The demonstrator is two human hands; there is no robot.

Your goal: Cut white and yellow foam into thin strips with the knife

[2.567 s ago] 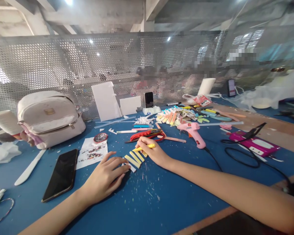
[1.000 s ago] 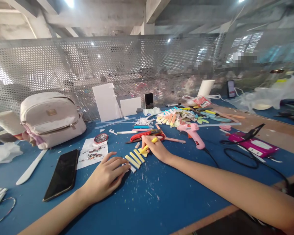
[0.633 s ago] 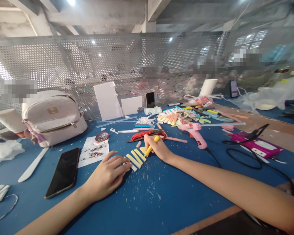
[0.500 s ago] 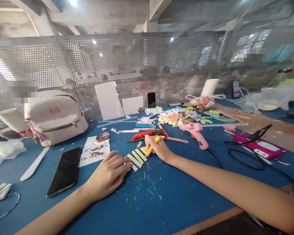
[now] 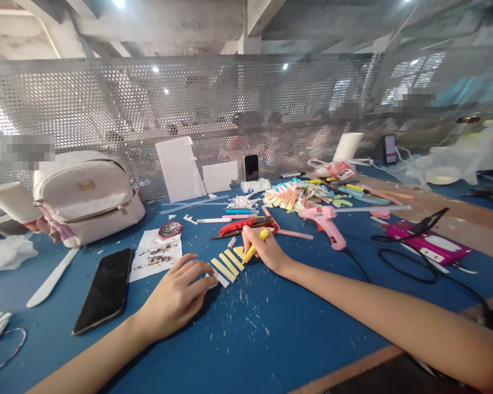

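Over yellow strips [image 5: 227,265], hands: left [image 5: 176,295] flat, right [image 5: 265,250] gripping knife [image 5: 255,244].

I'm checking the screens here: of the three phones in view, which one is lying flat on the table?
The black phone beside the left hand. It lies flat, screen up; the other two phones stand upright along the mesh fence.

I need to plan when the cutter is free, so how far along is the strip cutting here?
Done: three yellow strips lie cut, side by side on the blue table. In hand: the right hand holds a yellow cutter with its tip at the far end piece, while the left hand presses the near end. Left: that end piece looks uncut; how much more follows cannot be told.
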